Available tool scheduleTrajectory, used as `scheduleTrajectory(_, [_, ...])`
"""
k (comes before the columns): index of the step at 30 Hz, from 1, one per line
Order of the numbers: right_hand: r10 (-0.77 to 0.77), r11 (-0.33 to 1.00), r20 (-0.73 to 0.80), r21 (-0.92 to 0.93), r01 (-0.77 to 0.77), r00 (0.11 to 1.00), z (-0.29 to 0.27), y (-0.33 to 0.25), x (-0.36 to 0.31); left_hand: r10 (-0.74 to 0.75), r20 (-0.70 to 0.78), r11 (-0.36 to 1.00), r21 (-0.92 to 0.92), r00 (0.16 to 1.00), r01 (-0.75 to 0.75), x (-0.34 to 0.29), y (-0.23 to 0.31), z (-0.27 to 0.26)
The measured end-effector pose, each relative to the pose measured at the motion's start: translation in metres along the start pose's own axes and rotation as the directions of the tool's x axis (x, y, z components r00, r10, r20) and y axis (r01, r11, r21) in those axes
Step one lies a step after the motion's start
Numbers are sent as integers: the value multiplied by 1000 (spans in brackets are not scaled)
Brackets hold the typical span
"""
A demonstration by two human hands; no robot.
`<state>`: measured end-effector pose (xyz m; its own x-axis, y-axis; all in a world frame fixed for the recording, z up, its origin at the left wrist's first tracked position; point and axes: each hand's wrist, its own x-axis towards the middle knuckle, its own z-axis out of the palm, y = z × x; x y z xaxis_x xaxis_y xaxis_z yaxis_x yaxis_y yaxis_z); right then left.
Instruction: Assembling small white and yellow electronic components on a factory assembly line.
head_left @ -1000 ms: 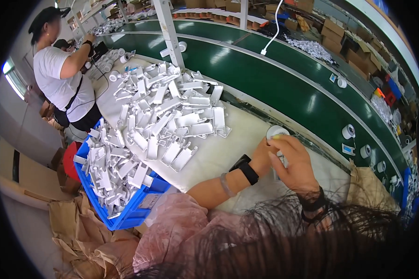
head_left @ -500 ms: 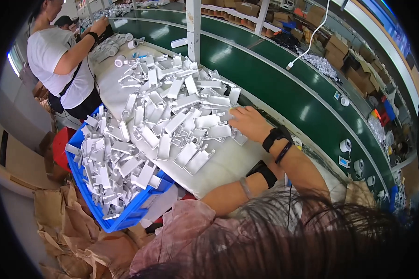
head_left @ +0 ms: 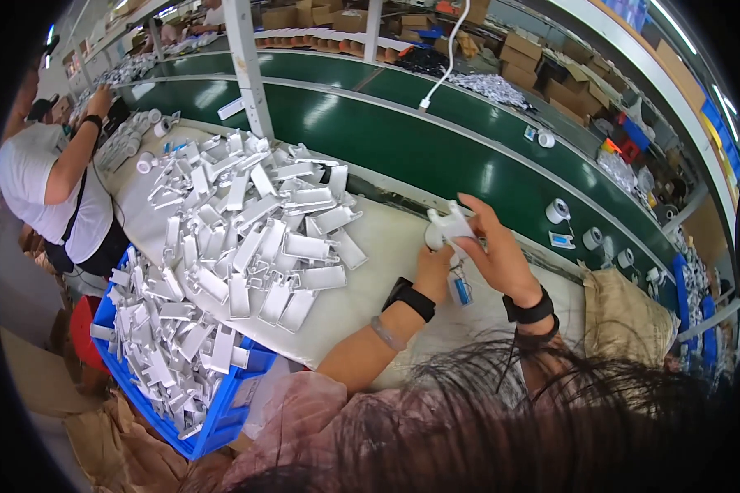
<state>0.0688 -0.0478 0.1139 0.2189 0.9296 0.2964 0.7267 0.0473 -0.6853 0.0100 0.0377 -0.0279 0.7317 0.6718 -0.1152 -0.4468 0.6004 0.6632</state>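
Note:
Over the near side of the worktable, my hands meet. My right hand [head_left: 500, 256] pinches a white plastic bracket [head_left: 450, 222] with two prongs, its thumb below and its fingers raised behind. Close against it, my left hand [head_left: 432, 267] is closed around a white rounded part [head_left: 434, 238], mostly hidden by the fingers. Whether the two parts are joined I cannot tell. A small piece with a blue label [head_left: 461, 290] hangs just below my hands. To the left lies a heap of white plastic housings [head_left: 259, 226].
A blue bin [head_left: 214, 423] full of similar housings stands left of the table [head_left: 386, 246]. Beyond runs a green conveyor [head_left: 337, 123] carrying white round units [head_left: 558, 211]. A white post [head_left: 245, 66] and hanging cable [head_left: 446, 70] stand ahead. Another person [head_left: 57, 185] works at far left.
My right hand has come back from the heap to my left hand, and now holds a bracket. My view has swung right, so the heap and bin sit further left.

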Motion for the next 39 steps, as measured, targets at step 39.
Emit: scheduleTrajectory(39, [111, 972, -418, -144, -186, 902, 49, 65, -95, 13, 13, 999, 35, 1000, -13, -16, 7, 16])
